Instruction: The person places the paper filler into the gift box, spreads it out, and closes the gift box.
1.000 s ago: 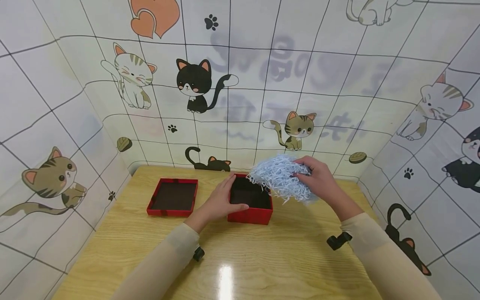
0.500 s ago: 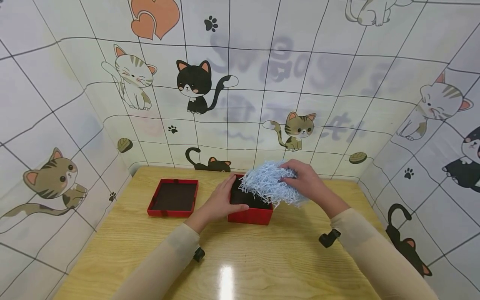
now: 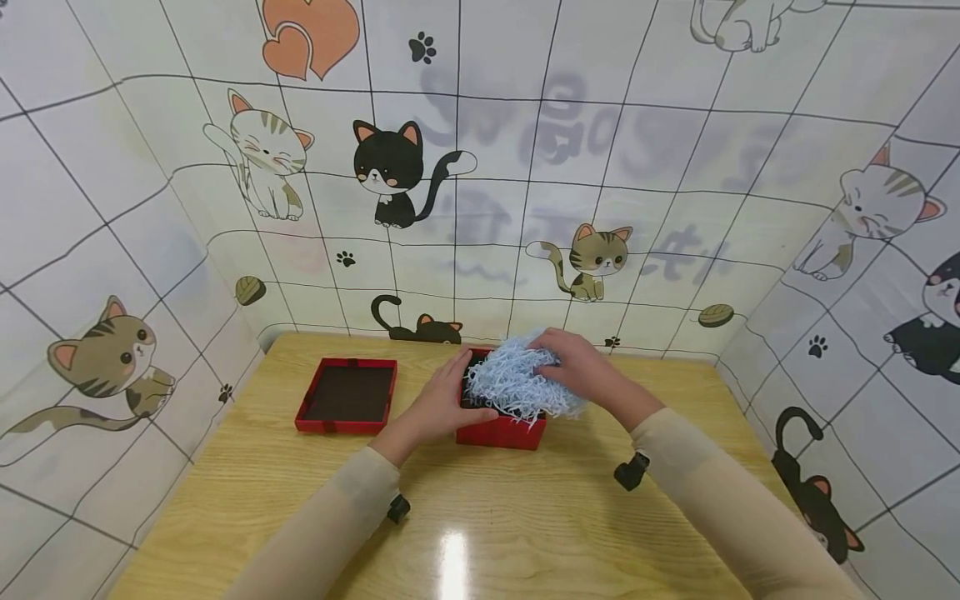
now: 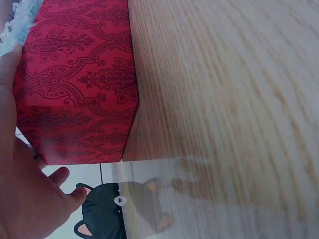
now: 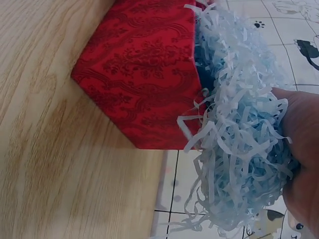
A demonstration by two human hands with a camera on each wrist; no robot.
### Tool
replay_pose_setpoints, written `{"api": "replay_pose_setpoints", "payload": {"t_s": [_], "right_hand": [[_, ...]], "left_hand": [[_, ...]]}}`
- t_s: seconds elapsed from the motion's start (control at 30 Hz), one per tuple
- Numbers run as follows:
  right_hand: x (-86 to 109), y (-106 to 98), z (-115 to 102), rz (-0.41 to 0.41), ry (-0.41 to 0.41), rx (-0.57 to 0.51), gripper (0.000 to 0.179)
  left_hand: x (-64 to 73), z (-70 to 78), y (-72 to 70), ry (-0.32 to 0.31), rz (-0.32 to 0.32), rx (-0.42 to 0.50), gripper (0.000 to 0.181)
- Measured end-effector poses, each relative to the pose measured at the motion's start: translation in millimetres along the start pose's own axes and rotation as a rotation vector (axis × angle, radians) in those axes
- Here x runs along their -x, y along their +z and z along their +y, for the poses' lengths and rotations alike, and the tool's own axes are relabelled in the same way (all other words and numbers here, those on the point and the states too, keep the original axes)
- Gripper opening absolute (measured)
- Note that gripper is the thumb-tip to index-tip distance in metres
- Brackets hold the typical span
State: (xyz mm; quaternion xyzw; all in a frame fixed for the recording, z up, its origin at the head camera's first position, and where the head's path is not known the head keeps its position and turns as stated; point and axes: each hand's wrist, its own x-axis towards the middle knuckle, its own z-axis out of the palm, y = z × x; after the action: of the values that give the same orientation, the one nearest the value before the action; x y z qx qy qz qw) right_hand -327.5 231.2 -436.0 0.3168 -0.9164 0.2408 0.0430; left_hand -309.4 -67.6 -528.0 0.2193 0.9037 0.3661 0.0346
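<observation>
A red box (image 3: 498, 434) with a dark inside stands uncovered on the table; a dark damask pattern covers its outside in the wrist views. My left hand (image 3: 435, 408) holds the box at its left side, thumb over the front rim and fingers along the left edge. Pale blue shredded paper (image 3: 513, 377) lies across the box opening in a loose bundle, hiding most of the inside. My right hand (image 3: 581, 367) grips this bundle from the right. In the right wrist view, loose strands (image 5: 197, 132) hang over the box's rim and outside it.
Left of the box lies its red lid (image 3: 349, 396), dark inside facing up. The wooden table (image 3: 480, 500) ends at a cat-print wall covering (image 3: 495, 208) behind and on both sides. Black wrist cameras (image 3: 632, 472) stick out below the sleeves.
My right hand has moved left and slightly down, bringing the shredded paper from the box's right side to over its opening. My left hand, the box and the lid have stayed put.
</observation>
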Motion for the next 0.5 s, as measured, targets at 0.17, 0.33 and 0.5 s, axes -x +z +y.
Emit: {"api": "replay_pose_setpoints", "payload": {"t_s": [0.17, 0.33, 0.5], "right_hand": [[-9.9, 11, -8, -0.060, -0.013, 0.037, 0.033], [-18.7, 21, -15, -0.095, -0.024, 0.062, 0.032], [-26.9, 30, -22, -0.137, -0.009, 0.071, 0.034]], "left_hand": [[-1.0, -1.3, 0.0, 0.011, 0.004, -0.003, 0.127], [-0.6, 0.2, -0.5, 0.003, 0.005, 0.015, 0.127], [-0.3, 0.8, -0.6, 0.002, 0.009, 0.016, 0.127]]}}
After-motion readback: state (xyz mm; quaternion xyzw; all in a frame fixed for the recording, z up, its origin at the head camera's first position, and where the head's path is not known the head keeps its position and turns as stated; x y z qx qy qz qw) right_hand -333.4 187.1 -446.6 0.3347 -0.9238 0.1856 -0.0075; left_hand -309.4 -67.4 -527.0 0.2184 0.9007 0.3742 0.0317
